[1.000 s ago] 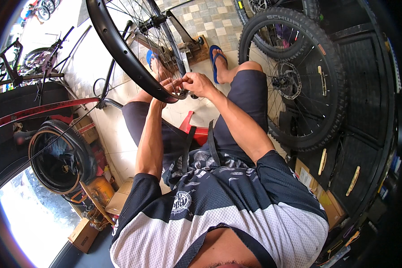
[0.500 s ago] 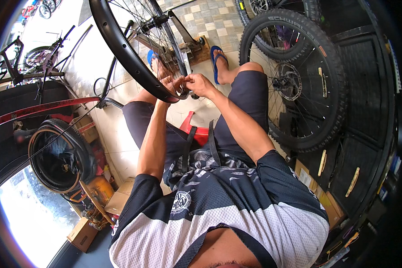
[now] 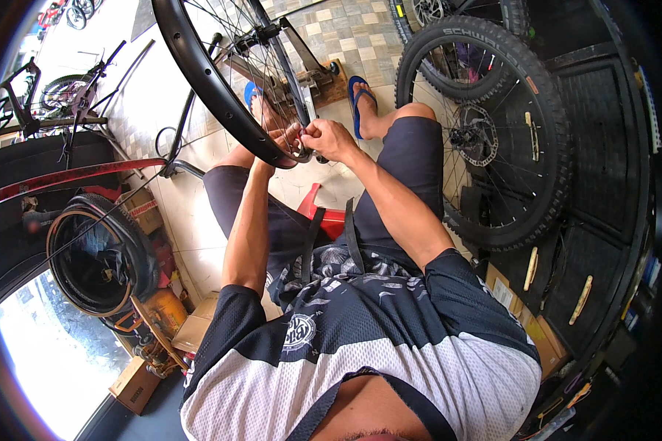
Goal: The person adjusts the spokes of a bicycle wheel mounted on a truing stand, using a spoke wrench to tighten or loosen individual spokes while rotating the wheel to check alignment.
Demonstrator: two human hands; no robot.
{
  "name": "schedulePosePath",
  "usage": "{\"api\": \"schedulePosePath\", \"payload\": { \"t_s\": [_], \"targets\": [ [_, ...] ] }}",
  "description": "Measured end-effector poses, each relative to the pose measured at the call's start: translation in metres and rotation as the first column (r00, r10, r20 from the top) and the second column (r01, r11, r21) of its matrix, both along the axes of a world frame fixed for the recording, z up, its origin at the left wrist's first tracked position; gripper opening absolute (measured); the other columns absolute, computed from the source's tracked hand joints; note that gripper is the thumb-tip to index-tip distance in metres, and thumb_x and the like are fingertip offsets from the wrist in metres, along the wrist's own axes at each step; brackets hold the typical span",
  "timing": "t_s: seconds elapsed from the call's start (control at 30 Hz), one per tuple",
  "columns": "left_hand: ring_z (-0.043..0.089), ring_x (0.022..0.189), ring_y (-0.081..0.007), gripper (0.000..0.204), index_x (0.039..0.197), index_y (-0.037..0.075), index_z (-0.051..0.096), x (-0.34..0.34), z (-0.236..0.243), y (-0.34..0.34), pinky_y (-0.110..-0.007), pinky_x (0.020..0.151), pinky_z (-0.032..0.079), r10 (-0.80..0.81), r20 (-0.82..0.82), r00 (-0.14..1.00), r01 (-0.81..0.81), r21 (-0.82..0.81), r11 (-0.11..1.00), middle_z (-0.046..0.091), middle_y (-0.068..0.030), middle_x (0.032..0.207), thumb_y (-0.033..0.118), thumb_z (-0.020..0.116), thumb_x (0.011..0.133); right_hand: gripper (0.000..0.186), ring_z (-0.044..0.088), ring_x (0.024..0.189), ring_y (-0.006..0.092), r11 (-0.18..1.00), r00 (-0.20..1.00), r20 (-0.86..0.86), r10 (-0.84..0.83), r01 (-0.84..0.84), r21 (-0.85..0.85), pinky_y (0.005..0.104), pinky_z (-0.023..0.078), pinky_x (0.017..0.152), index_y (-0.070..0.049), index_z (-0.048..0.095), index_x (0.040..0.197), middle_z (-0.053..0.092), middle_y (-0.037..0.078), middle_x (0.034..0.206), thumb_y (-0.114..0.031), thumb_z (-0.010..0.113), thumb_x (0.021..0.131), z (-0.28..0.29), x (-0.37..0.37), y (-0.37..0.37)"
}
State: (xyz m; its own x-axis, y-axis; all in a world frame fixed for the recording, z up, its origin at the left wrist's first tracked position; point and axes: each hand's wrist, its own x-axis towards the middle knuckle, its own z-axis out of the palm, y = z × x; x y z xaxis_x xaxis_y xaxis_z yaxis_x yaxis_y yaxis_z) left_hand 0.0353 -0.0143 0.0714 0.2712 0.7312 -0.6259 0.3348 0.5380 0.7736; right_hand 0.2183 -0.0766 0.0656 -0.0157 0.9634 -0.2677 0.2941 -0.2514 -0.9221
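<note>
A bare black bicycle rim (image 3: pixel 212 99) with thin spokes stands before me, its hub (image 3: pixel 260 35) held in a metal wheel truing stand (image 3: pixel 310 72). At the rim's near end my left hand (image 3: pixel 281 137) reaches in among the spokes, partly hidden by the rim, its fingers bent and closed. Close against it, my right hand (image 3: pixel 329 140) is closed in a pinch from the right side. Something small and reddish shows between the fingertips, too small to make out. No tyre is on this rim.
The stand has a wooden base (image 3: pixel 334 90) on the tiled floor. A large knobby-tyred wheel (image 3: pixel 485 136) leans at my right against dark drawers (image 3: pixel 577 213). Between my legs is a red seat (image 3: pixel 334 222). Left are a red bar (image 3: pixel 73 176), several tyres (image 3: pixel 99 253) and cardboard boxes (image 3: pixel 134 386).
The rim's holes sit slightly differently, and the fingers of both hands have shifted a little at the same spot. Nothing else has visibly moved.
</note>
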Motion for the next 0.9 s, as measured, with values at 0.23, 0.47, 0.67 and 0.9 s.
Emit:
{"api": "schedulePosePath", "payload": {
  "t_s": [0.23,0.47,0.67,0.9],
  "targets": [
    [0.06,0.06,-0.01,0.044,0.089,0.002,0.072,-0.001,0.002,0.0,-0.024,0.052,0.046,-0.026,-0.024,0.999,0.026,0.028,0.999,0.067,-0.0024,0.074,0.046,0.071,0.093,0.025,0.059,0.065,0.0075,1.0,0.993,-0.119,0.01,-0.013,-0.022,0.0266,0.047,0.061,0.0,0.07,0.091,0.07,0.003,0.074,-0.025,0.074,0.089,-0.001,0.0,0.0],
    [0.057,0.059,-0.0088,0.038,0.079,0.005,0.069,0.002,0.015,-0.004,-0.022,0.051,0.042,-0.024,0.035,0.999,0.025,-0.007,1.0,0.065,-0.0022,0.072,0.041,0.077,0.089,0.021,0.064,0.075,0.0091,0.998,0.975,-0.211,0.063,-0.058,0.029,0.0272,0.051,0.068,0.002,0.069,0.099,0.073,0.006,0.087,-0.017,0.072,0.092,-0.014,0.0,0.004],
    [0.054,0.053,-0.0091,0.031,0.074,0.005,0.065,0.011,0.01,-0.006,-0.022,0.048,0.038,0.02,0.091,0.996,-0.023,0.035,0.999,0.065,-0.0039,0.066,0.03,0.078,0.088,0.02,0.065,0.08,0.0104,0.996,0.965,-0.254,0.067,-0.081,-0.045,0.0261,0.052,0.073,0.004,0.069,0.107,0.074,0.008,0.091,-0.011,0.067,0.093,-0.024,0.005,0.003],
    [0.05,0.046,-0.0088,0.031,0.073,0.007,0.06,0.016,0.001,-0.007,-0.025,0.041,0.036,0.017,0.083,0.996,-0.031,0.171,0.985,0.061,-0.0013,0.063,0.028,0.077,0.089,0.023,0.065,0.079,0.011,0.996,0.885,-0.462,0.053,-0.078,-0.035,0.0265,0.052,0.071,0.003,0.068,0.109,0.073,0.006,0.092,-0.01,0.066,0.09,-0.04,-0.005,0.009]
  ]
}}
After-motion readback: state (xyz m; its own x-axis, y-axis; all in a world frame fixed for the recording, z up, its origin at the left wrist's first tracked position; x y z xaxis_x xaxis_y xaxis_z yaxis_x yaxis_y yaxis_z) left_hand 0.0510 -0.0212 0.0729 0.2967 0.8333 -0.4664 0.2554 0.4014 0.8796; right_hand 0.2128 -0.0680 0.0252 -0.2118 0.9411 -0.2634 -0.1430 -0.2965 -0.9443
